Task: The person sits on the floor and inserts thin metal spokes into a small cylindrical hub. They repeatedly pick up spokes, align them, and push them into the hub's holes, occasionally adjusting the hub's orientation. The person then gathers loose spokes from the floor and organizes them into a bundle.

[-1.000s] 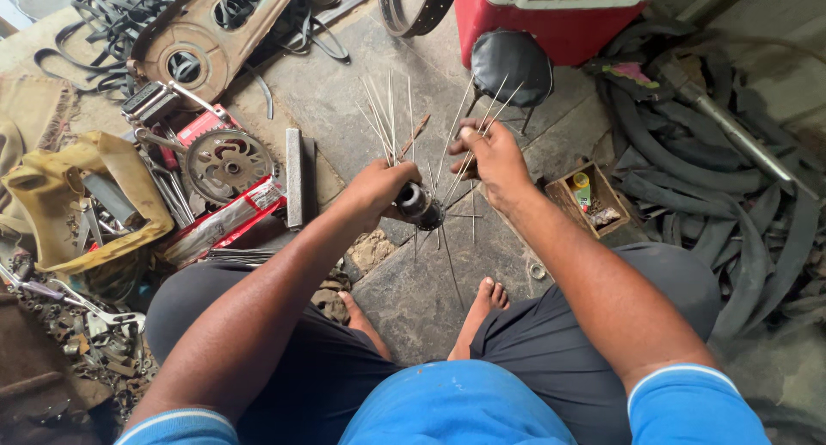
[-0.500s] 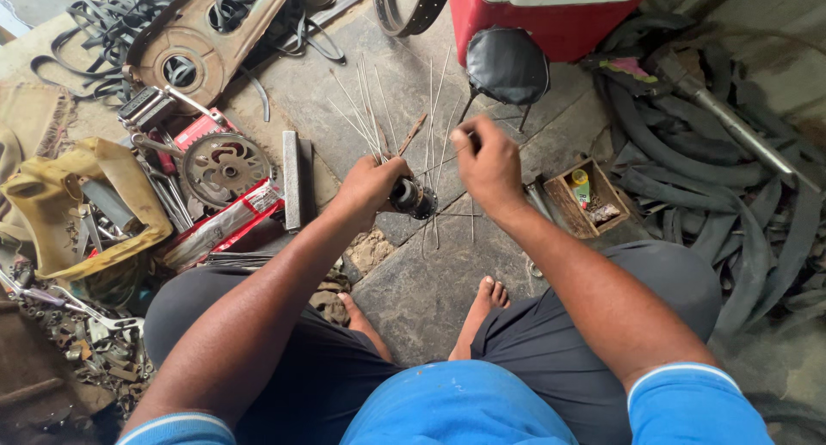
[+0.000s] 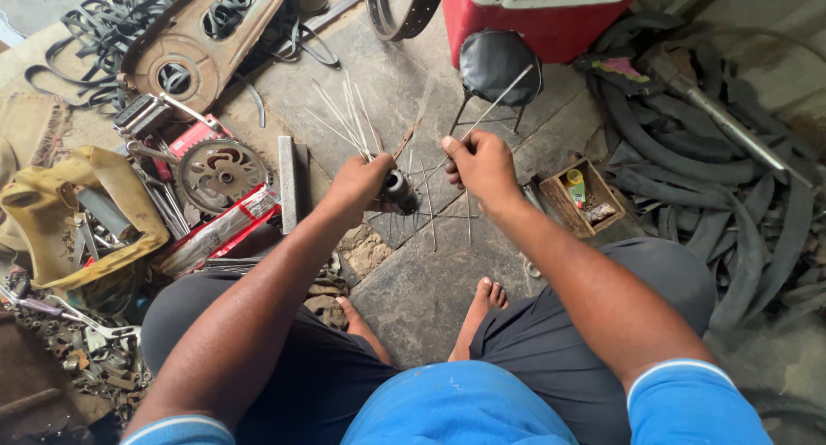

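On the far left we see a yellow bag (image 3: 82, 208) of tools, then a toothed sprocket (image 3: 222, 173) on the stone floor (image 3: 430, 290). Our left hand (image 3: 360, 185) is closed around the dark wheel hub (image 3: 401, 192), which sits just right of its fingers, held above the floor between our knees. Thin spokes (image 3: 344, 122) fan up and away from the hub. Our right hand (image 3: 482, 163), just beside the hub, pinches one spoke (image 3: 499, 99); its long axis slants up to the right toward the black stool (image 3: 497, 62). Both hands are equally near the hub. A small wooden box (image 3: 578, 197) lies further right.
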A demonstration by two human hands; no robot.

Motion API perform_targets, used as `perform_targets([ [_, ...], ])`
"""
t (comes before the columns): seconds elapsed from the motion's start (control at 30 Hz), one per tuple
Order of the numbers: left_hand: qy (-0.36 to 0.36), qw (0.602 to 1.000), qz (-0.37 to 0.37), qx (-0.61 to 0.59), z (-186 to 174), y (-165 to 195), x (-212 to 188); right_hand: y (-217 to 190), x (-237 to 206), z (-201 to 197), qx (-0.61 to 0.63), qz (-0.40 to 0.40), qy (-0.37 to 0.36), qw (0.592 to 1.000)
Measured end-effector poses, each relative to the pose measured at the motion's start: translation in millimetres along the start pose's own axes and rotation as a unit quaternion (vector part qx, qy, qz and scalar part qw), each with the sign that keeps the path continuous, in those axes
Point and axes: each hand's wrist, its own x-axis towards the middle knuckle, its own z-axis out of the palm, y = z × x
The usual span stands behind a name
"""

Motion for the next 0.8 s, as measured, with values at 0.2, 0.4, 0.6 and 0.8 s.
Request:
perform_targets([
  [0.2,-0.023,0.998,0.011,0.062,8.9,-8.2,-2.4,-35.4,-42.7,0.5,-0.16,-0.405,-0.04,0.899],
  [0.4,-0.017,0.997,-0.026,0.067,2.6,-1.7,-1.3,-35.4,-41.9,-10.5,-0.399,-0.401,-0.089,0.82],
  [0.6,-0.031,0.999,-0.004,0.035,-1.1,8.7,-1.6,-14.7,-33.4,-17.0,-0.505,-0.307,-0.109,0.799],
  [0.8,-0.068,0.997,0.025,0.001,1.5,4.5,-5.1,-12.2,-23.4,-5.3,-0.349,-0.32,-0.105,0.875],
])
